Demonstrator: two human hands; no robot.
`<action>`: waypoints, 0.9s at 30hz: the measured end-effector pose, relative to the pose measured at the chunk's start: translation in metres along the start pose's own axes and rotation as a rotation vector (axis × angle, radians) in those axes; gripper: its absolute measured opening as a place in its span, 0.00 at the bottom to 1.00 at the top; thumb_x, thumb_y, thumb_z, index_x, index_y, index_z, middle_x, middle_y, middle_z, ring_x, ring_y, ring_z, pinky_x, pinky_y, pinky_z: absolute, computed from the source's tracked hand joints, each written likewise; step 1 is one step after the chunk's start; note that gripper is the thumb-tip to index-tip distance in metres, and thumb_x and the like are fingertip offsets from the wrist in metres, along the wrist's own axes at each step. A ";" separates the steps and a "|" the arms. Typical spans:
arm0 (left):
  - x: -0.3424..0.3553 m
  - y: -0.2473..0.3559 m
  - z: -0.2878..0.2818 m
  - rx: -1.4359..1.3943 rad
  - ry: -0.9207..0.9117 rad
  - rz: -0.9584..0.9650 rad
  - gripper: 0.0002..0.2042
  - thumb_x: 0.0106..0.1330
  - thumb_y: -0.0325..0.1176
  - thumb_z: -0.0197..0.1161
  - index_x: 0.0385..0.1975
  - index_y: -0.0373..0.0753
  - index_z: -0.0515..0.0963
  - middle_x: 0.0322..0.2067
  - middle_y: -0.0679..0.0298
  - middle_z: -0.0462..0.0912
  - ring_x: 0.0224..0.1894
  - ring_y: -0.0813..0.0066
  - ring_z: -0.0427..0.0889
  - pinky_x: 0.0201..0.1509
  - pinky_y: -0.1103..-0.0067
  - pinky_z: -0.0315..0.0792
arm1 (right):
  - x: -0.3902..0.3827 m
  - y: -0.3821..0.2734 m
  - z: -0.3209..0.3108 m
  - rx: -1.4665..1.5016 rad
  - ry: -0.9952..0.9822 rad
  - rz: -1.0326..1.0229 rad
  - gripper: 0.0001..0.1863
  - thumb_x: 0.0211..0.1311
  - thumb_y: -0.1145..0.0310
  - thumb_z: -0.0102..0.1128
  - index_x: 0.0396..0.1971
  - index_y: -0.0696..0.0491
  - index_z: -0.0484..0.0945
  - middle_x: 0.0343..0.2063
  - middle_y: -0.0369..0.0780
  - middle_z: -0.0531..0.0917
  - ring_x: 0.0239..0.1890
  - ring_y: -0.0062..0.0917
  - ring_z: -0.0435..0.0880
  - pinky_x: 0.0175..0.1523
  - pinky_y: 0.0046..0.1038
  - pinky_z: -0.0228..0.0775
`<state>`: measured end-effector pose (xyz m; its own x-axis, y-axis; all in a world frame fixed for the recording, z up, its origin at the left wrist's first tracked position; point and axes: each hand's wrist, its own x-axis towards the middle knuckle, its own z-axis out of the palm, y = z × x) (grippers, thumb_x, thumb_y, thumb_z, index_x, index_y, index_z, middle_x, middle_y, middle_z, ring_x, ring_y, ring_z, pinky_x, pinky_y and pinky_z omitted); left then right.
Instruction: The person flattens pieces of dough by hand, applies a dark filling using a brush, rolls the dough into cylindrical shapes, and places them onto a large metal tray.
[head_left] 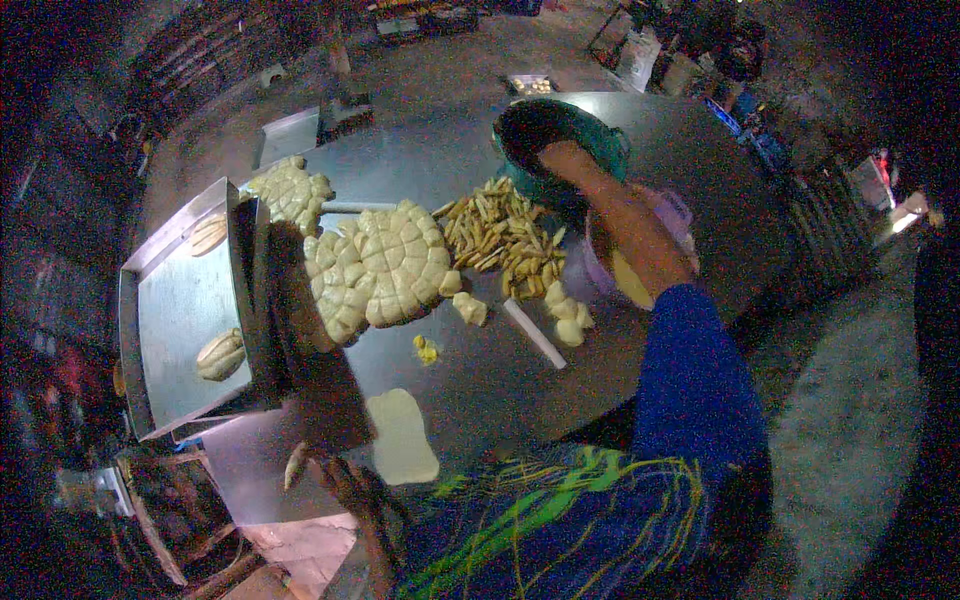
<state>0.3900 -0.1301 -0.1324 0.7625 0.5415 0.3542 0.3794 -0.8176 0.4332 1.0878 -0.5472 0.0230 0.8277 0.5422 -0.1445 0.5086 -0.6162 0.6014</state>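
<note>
My right arm, in a blue sleeve, reaches across the table to a dark green basin (612, 150). My right hand (562, 160) is down inside it; the fingers and the basin's contents are lost in shadow. My left hand (348, 488) hangs low at the table's near left edge, dark and blurred. By its fingertips is a slim pale piece (295, 466); I cannot tell whether they grip it. A flattened, rolled-out dough sheet (402, 437) lies just right of this hand. Beyond it are a scored round of dough pieces (385, 262) and a pile of yellowish-brown sticks (505, 235).
At left, a raised metal tray (180, 330) holds two shaped dough pieces (221, 355). A pale rolling stick (535, 333), small dough lumps (568, 313) and a yellow dab (426, 350) lie on the table. Under my right forearm stands a purple basin (598, 262).
</note>
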 end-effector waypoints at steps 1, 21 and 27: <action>-0.005 0.002 0.009 -0.012 -0.002 0.007 0.20 0.74 0.40 0.50 0.56 0.30 0.71 0.69 0.34 0.56 0.72 0.37 0.57 0.75 0.53 0.52 | -0.006 0.010 0.008 0.003 -0.031 -0.035 0.12 0.58 0.70 0.54 0.34 0.56 0.86 0.36 0.48 0.88 0.40 0.42 0.88 0.44 0.44 0.81; 0.000 0.018 -0.006 0.012 0.007 -0.120 0.21 0.75 0.41 0.50 0.57 0.29 0.69 0.70 0.35 0.56 0.72 0.37 0.56 0.74 0.52 0.53 | -0.057 0.052 0.068 1.425 -0.168 0.054 0.16 0.65 0.67 0.63 0.52 0.48 0.85 0.33 0.33 0.86 0.29 0.19 0.79 0.34 0.26 0.76; -0.002 0.022 0.010 -0.009 -0.002 -0.034 0.22 0.75 0.41 0.49 0.58 0.29 0.68 0.70 0.36 0.55 0.72 0.37 0.55 0.74 0.52 0.53 | -0.085 0.072 0.040 1.546 -0.010 0.064 0.18 0.68 0.65 0.62 0.56 0.47 0.82 0.37 0.32 0.85 0.30 0.16 0.79 0.32 0.25 0.75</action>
<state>0.4022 -0.1507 -0.1321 0.7500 0.5689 0.3374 0.4005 -0.7966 0.4528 1.0632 -0.6607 0.0473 0.8551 0.4933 -0.1595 0.2097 -0.6105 -0.7638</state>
